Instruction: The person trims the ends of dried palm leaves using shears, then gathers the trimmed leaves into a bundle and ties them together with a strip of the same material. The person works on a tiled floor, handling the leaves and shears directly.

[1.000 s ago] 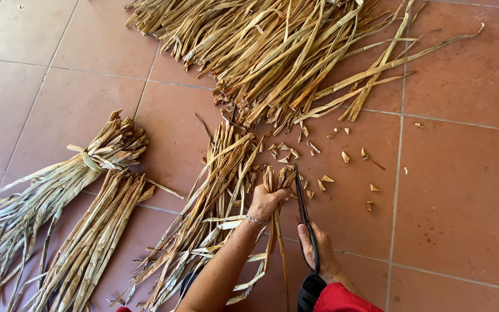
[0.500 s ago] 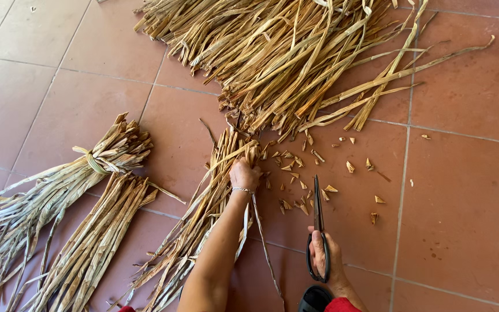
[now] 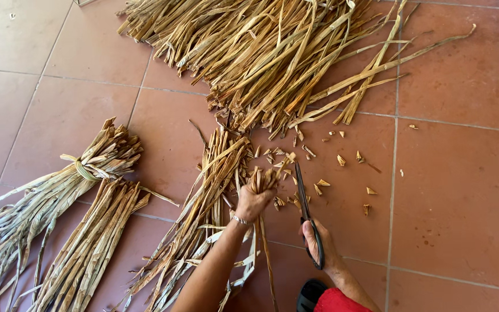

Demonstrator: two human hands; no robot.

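While the left hand [image 3: 253,202] is gripping a small leaf bunch [image 3: 262,178], the right hand [image 3: 317,242], fingers closed around scissors [image 3: 306,211], is pointing them at twelve o'clock; trimming seems underway, needing blades aligned on the tips.

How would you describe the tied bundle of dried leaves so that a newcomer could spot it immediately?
On the terracotta tiled floor, look far left of the left hand. Two bundles lie there; the tied bundle is the upper one, the only one knotted with a pale leaf strip.
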